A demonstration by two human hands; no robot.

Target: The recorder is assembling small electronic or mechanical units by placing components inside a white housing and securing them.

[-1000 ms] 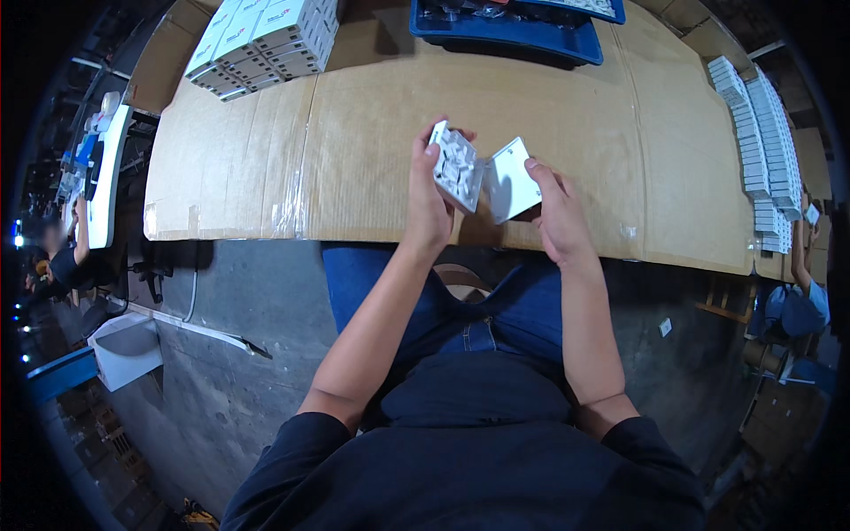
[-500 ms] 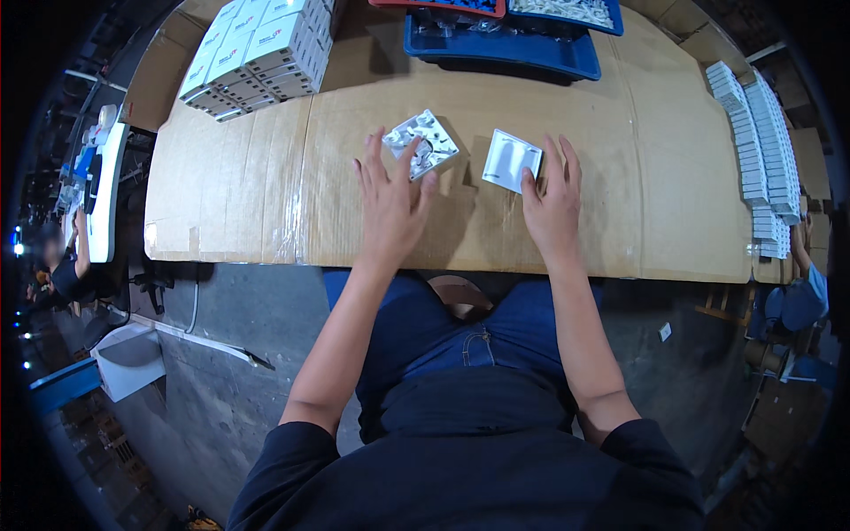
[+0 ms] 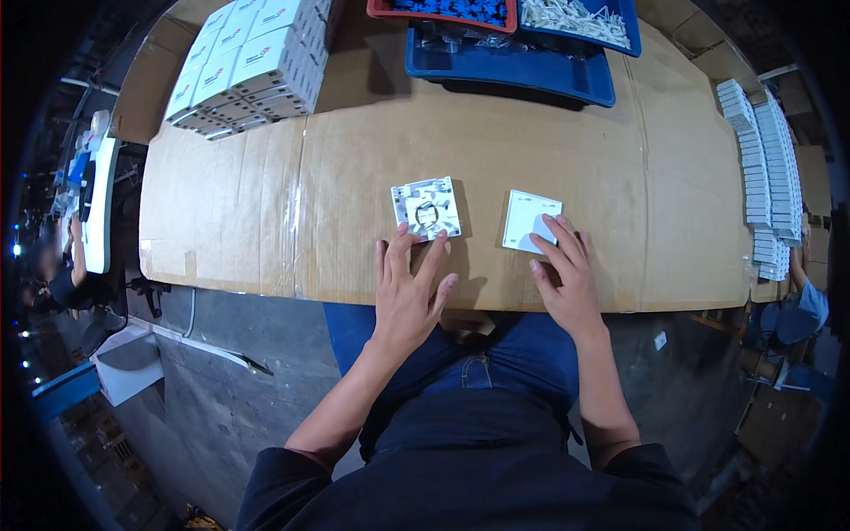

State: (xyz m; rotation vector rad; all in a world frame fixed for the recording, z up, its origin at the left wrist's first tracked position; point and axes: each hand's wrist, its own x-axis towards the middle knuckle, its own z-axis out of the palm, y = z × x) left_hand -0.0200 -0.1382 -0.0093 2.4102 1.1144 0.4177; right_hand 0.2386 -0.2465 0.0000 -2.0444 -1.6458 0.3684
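On the cardboard-covered table, two white square plastic pieces lie side by side. The left one is a shallow box base (image 3: 444, 209) with moulded clips and a round ring inside. My left hand (image 3: 409, 296) has its fingers apart, and its fingertips meet the near edge of this base. The other is a flat square cover (image 3: 524, 212) with small slots near its edges. Over its right near corner my right hand (image 3: 571, 285) rests its spread fingertips, the thumb off to the side. Neither hand is closed round anything.
Stacked white boxes (image 3: 266, 57) stand at the far left. Beyond the pieces are a blue tray (image 3: 513, 75), a red tray (image 3: 443, 25) of blue parts and another blue tray (image 3: 634, 44) of pale parts. White stacks (image 3: 757, 177) line the right side. Other people sit at both sides.
The base has turned squarer to me, and my left fingers have moved to its near edge. My right fingers now lie on the cover's top instead of at its side. The whole view has shifted.
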